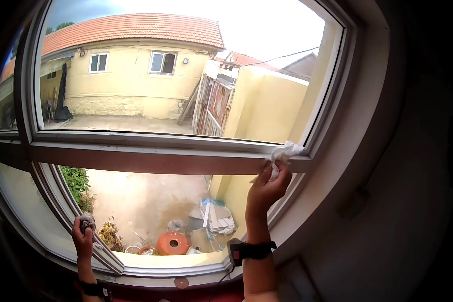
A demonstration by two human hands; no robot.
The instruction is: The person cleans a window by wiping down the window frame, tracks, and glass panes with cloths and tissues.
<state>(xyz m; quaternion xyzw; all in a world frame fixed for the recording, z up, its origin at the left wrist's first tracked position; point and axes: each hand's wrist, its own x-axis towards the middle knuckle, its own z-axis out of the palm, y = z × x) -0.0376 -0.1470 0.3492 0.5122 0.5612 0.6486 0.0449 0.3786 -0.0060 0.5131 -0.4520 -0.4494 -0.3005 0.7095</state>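
Observation:
My right hand (270,185) is raised to the lower right corner of the upper window pane, its fingers closed on a white tissue (287,151). The tissue touches the ledge of the window frame (186,148) near that corner. Lower down on the left, my left hand (81,236) is closed around a crumpled greyish cloth (87,221). That hand is beside the upright frame of the lower sash (60,201); whether it touches the frame I cannot tell. Dark straps with small devices are on both wrists.
Beyond the lower opening are a round orange pot (172,243), stacked pale boards (216,217) and green plants (75,182). A yellow building (125,85) and a rusty gate (214,103) stand outside. The wall (377,201) curves along the right.

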